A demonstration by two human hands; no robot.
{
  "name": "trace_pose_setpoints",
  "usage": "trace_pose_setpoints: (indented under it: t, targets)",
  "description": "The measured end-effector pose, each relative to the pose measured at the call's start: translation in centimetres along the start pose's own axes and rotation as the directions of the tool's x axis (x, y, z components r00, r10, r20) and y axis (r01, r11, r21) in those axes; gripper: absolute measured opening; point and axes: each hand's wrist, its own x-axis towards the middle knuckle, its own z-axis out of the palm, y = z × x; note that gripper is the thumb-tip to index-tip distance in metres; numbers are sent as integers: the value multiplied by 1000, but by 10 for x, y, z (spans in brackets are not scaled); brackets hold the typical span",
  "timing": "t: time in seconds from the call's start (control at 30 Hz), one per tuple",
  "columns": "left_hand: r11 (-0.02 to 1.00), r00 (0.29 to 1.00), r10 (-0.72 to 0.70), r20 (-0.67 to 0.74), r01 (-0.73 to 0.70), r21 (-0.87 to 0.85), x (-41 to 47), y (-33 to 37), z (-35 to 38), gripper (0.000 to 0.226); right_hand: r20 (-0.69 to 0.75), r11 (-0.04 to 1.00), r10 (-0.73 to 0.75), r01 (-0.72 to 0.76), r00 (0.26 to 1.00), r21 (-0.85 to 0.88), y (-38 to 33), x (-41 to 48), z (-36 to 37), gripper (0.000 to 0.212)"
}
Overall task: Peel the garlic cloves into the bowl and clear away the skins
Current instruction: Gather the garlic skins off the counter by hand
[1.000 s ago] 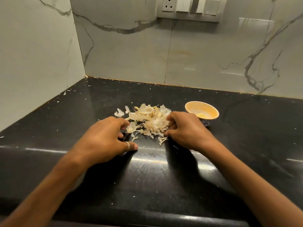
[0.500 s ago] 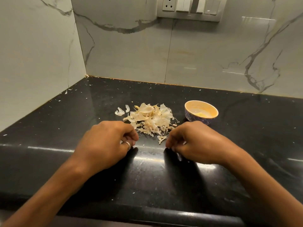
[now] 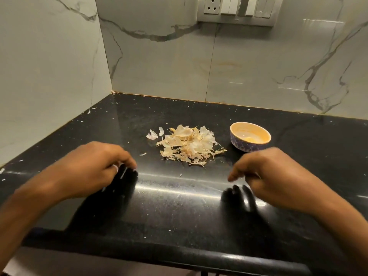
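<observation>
A heap of pale garlic skins lies on the black counter, with two loose white flakes just left of it. A small bowl, blue-patterned outside and yellow inside, stands to the right of the heap; its contents are too dim to make out. My left hand hovers near the counter, left of and nearer than the heap, fingers loosely curled and holding nothing. My right hand is below the bowl, fingers hanging down, also holding nothing. Both hands are blurred.
Marble walls close the counter at the back and left, meeting in a corner. A socket and switch panel is on the back wall. Tiny skin specks are scattered over the counter. The rounded front edge runs below my forearms.
Both hands have pulled away from the skin heap, toward me and apart, the left going left and the right going right. The heap and bowl stay in place.
</observation>
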Motion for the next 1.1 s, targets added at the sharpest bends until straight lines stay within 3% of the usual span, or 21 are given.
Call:
trace_pose_setpoints:
  t: [0.1,0.23,0.4,0.5,0.57,0.63,0.7,0.83,0.97,1.1]
  targets:
    - [999,999,36,5,-36,-14,-6,-4,9,56,56,995,-6,11,998,-99,-1,-4,9,41]
    - [991,995,97,14,-98,86,11,8,16,47,-11,992,-72,70,997,-106,-9,23,24,44]
    - [991,992,116,55,-119,63,50,24,19,43,-90,991,-115,109,989,-74,-18,68,41,44]
    - [995,990,79,-119,-85,-47,62,23,27,36,-288,995,-31,56,957,79,-11,77,47,37]
    - [985,975,-57,-217,19,-174,69,24,28,35,-403,989,27,34,915,144,-9,78,50,28]
    - [926,973,-210,-98,165,-340,84,27,26,46,-370,982,72,-1,926,190,-10,82,53,37]
    - [868,957,-284,54,281,-410,100,32,26,71,-256,961,130,-59,958,270,-13,90,55,55]
    - [848,954,-275,122,300,-437,122,44,32,83,-177,927,209,-137,962,349,-19,114,56,75]
    - [822,959,-243,145,283,-494,132,59,38,83,-169,867,288,-183,942,463,-20,138,62,71]
    - [780,969,-201,147,249,-574,138,59,45,92,-215,854,227,-88,950,512,-27,152,67,50]
